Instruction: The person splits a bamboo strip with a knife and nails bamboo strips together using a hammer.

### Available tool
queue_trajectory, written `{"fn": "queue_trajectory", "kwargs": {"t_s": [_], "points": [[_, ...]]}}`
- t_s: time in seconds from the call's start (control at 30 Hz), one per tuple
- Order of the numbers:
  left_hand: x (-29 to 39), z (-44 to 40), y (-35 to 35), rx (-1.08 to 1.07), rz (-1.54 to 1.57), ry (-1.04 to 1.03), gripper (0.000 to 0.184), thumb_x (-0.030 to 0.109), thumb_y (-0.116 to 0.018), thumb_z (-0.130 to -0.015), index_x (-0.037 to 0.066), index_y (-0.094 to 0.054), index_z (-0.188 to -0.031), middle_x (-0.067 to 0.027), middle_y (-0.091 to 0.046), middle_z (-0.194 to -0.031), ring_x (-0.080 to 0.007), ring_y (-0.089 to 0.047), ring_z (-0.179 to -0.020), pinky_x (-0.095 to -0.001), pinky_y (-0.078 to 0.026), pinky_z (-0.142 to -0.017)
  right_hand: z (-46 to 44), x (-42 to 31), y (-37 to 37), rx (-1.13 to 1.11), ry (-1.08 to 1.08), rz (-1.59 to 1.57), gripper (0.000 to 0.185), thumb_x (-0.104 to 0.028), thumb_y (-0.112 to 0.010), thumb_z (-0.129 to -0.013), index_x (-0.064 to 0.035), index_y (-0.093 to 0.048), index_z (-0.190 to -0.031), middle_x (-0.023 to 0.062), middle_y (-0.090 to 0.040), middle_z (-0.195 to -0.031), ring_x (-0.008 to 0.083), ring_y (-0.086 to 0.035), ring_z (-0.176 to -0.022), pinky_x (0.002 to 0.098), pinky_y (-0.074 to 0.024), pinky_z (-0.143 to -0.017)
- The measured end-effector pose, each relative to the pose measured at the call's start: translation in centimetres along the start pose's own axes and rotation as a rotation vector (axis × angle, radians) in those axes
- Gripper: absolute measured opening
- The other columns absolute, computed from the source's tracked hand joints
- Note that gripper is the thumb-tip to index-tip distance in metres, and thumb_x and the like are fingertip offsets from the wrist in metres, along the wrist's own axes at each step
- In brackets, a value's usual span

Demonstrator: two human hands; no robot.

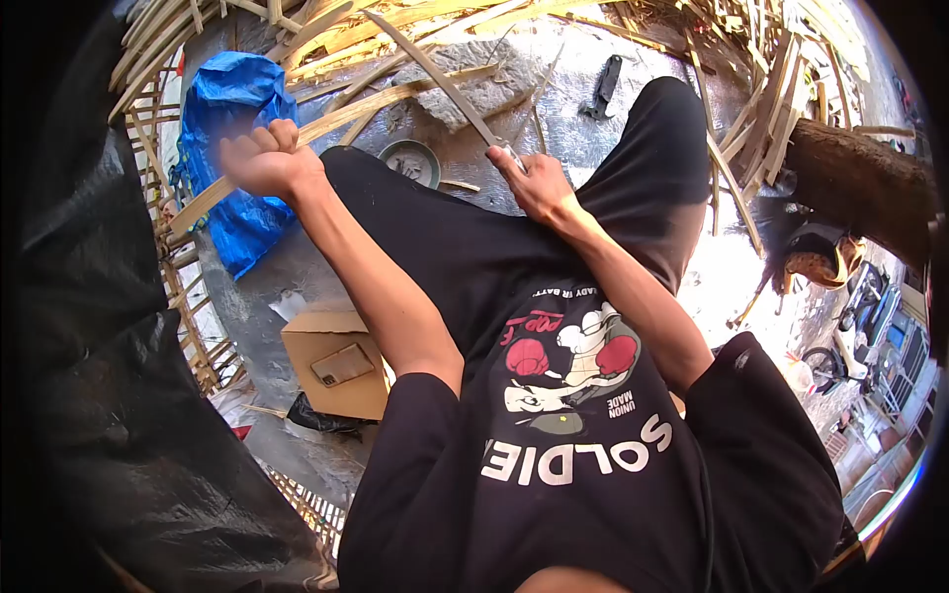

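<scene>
Strip [366, 106] clenched in left hand [267, 161], slanting past blue bag [235, 89] to knife [471, 114]; right hand [539, 185] grasps knife handle, blade crossing strip in view; work seems midway, loose strips [781, 104] heaped farther out, finished ones indistinguishable; bowl [435, 170] contents unclear; bag contents hidden; phone [342, 366] on cardboard box [304, 346]

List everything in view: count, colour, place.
Held strip: 1, pale, left hand
Knife: 1, grey, right hand
Loose strips: many, tan, top
Block: 1, grey, top
Dish: 1, greenish, by left knee
Plastic: 1, blue, left
Unclear item: 1, black, top
Box: 1, brown, lower left
Phone: 1, tan, on box
Log: 1, brown, right
Motorbike: at least 1, white, right edge
Sheet: 1, black, left edge
Shirt: 1, black, bottom
Trousers: 1, black, centre
Left hand: 1, bare, left
Right hand: 1, bare, centre
</scene>
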State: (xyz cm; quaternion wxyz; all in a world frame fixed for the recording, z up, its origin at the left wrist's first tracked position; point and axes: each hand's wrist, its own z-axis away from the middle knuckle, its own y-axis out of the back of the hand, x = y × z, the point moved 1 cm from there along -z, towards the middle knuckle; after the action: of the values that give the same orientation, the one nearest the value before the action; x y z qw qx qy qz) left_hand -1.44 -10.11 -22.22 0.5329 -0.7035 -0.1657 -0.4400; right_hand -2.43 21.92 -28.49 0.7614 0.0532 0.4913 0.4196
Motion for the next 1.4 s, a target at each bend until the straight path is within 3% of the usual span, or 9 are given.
{"fn": "queue_trajectory", "kwargs": {"t_s": [0.1,0.17,0.37,0.43,0.5,0.63,0.73,0.83,1.4], "points": [[1.0,0.4,-0.7,-0.089,0.023,-0.064,0.048,0.032,-0.037,-0.098,0.022,-0.013,-0.058,0.0042,-0.009,-0.048,-0.0112,-0.004,-0.042,-0.0299,-0.01,-0.045,-1.0,2.2,-2.4,0.21,0.265,0.09,0.079,-0.066,-0.05,-0.093,0.0078,-0.057,-0.064,0.0215,-0.052,-0.054,0.0294,-0.06,-0.054,0.0468,-0.0465,-0.06],[2.6,1.6,-1.7,-0.007,-0.004,-0.084,0.049,0.032,-0.039,-0.098,0.022,-0.014,-0.057,0.0044,-0.01,-0.047,-0.0108,-0.005,-0.041,-0.0289,-0.01,-0.044,-2.9,3.5,-1.8,0.128,-0.273,-0.157,0.086,-0.072,-0.048,-0.089,0.0091,-0.063,-0.065,0.0245,-0.063,-0.063,0.0381,-0.067,-0.063,0.0488,-0.0511,-0.068],[3.3,2.9,-1.3,0.049,-0.039,-0.094,0.052,0.033,-0.038,-0.098,0.021,-0.01,-0.057,0.0049,-0.008,-0.046,-0.0103,-0.005,-0.041,-0.0286,-0.01,-0.044,-1.0,0.7,-0.4,0.021,-0.076,-0.239,0.077,-0.069,-0.049,-0.092,-0.001,-0.048,-0.054,0.0075,-0.047,-0.05,0.0179,-0.047,-0.044,0.0364,-0.0397,-0.045],[2.8,2.8,-1.0,0.052,-0.017,-0.092,0.052,0.033,-0.039,-0.099,0.021,-0.01,-0.057,0.0047,-0.008,-0.047,-0.0103,-0.005,-0.041,-0.0289,-0.01,-0.044,0.5,-1.5,0.1,0.064,0.145,-0.085,0.078,-0.066,-0.049,-0.093,0.0053,-0.059,-0.062,0.0238,-0.055,-0.057,0.0396,-0.059,-0.061,0.0452,-0.0472,-0.064],[3.1,3.1,-1.1,-0.04,-0.027,-0.095,0.052,0.033,-0.04,-0.099,0.021,-0.011,-0.057,0.0048,-0.008,-0.048,-0.0106,-0.004,-0.042,-0.0294,-0.01,-0.045,1.4,-2.3,0.3,-0.046,0.296,-0.018,0.061,-0.057,-0.045,-0.099,-0.0019,-0.071,-0.093,0.0247,-0.059,-0.064,0.0422,-0.062,-0.066,0.0464,-0.0483,-0.064],[2.6,3.3,-0.4,0.06,-0.069,-0.138,0.052,0.032,-0.04,-0.098,0.022,-0.009,-0.058,0.0053,-0.007,-0.048,-0.0105,-0.005,-0.042,-0.0299,-0.011,-0.046,-0.8,0.9,-2.3,-0.101,0.103,0.325,0.042,-0.039,-0.036,-0.106,-0.0341,-0.039,-0.147,0.0256,-0.063,-0.078,0.0447,-0.064,-0.07,0.0487,-0.0505,-0.064],[3.1,4.0,0.7,-0.039,0.016,-0.093,0.052,0.033,-0.041,-0.098,0.022,-0.009,-0.059,0.005,-0.005,-0.047,-0.0098,-0.005,-0.041,-0.0293,-0.011,-0.046,-1.1,1.3,-2.3,0.004,-0.068,0.076,0.072,-0.063,-0.041,-0.097,0.0016,-0.072,-0.094,0.0312,-0.063,-0.072,0.0467,-0.066,-0.076,0.0521,-0.0505,-0.073],[4.3,4.3,-0.3,0.001,0.013,-0.132,0.052,0.032,-0.041,-0.098,0.022,-0.009,-0.059,0.0048,-0.005,-0.048,-0.0098,-0.005,-0.041,-0.029,-0.011,-0.046,-0.2,0.1,-1.7,0.027,-0.055,-0.046,0.086,-0.071,-0.043,-0.092,0.0079,-0.064,-0.064,0.0322,-0.062,-0.068,0.0479,-0.065,-0.075,0.0527,-0.0498,-0.075],[5.0,3.5,0.6,0.15,-0.033,-0.218,0.049,0.029,-0.041,-0.094,0.021,-0.006,-0.062,0.0045,-0.005,-0.051,-0.0089,-0.007,-0.041,-0.0276,-0.012,-0.046,-1.1,1.6,-3.9,0.042,0.219,0.233,0.073,-0.06,-0.045,-0.097,0.0067,-0.071,-0.084,0.0302,-0.064,-0.075,0.0448,-0.066,-0.072,0.0512,-0.0509,-0.069]]}}
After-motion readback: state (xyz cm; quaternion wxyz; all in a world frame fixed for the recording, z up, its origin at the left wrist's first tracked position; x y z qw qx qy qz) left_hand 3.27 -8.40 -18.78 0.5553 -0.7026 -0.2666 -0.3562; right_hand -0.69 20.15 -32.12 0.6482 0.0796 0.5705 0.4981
